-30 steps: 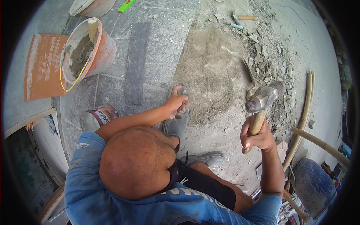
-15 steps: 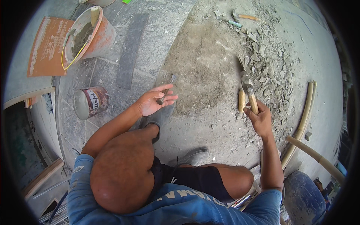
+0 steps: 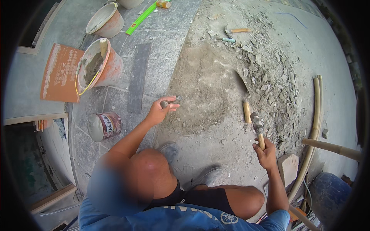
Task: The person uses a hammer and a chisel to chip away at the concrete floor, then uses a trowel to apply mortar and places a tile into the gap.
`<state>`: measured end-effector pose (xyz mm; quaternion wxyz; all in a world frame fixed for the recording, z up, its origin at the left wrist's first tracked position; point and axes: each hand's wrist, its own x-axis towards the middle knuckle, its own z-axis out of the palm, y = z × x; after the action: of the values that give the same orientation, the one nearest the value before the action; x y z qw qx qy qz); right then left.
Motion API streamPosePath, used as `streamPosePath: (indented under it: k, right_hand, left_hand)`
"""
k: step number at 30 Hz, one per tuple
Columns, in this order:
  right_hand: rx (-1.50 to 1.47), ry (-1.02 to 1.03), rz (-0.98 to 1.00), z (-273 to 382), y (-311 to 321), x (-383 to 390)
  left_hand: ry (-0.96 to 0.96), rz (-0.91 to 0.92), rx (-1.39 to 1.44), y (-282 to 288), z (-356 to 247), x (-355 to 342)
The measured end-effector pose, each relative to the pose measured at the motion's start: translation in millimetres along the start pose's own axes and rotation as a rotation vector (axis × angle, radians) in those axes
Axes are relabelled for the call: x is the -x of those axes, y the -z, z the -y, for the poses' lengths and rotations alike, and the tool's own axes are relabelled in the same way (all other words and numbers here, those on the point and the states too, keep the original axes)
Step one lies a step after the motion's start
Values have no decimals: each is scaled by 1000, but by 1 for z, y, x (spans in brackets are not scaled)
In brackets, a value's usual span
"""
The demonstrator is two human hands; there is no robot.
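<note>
While L hand (image 3: 157,112) grips chisel (image 3: 164,104) & R hand (image 3: 266,154) grips hammer (image 3: 258,121), trowel (image 3: 247,111) lies nr hammer, w/ rubble (image 3: 269,82) alongside.

From my remote seat I see a grey-headed hammer (image 3: 258,122) with a pale tan handle, and a dull grey chisel (image 3: 165,104). The trowel's handle (image 3: 247,111) shows me honey-tan. I read the bucket (image 3: 115,65) as orange-red smeared with whitish grey, its bail (image 3: 91,83) bright yellow. I also get a rust-brown sheet (image 3: 59,73) patterned with pale specks, a lime-green level (image 3: 142,18), mottled grey tiles (image 3: 160,50) and a blue shirt (image 3: 181,217).
</note>
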<state>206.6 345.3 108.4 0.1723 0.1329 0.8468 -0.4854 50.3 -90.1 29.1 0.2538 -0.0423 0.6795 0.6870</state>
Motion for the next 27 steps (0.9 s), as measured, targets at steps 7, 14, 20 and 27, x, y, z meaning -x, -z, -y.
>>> streamPosePath:
  k: [7, 14, 20, 27]
  right_hand:
    - [-54, -216, -130, 17, -87, 15]
    - [-77, 387, -189, 103, -153, 7]
    - [-246, -78, -372, 95, -270, 9]
    - [-403, 198, -611, 192, -246, 22]
  left_hand:
    - [-721, 34, -925, -15, 21, -17]
    - [-709, 211, -520, -20, 57, -29]
    - [-806, 164, -500, -27, 66, -42]
    - [-824, 120, -484, -16, 74, -55]
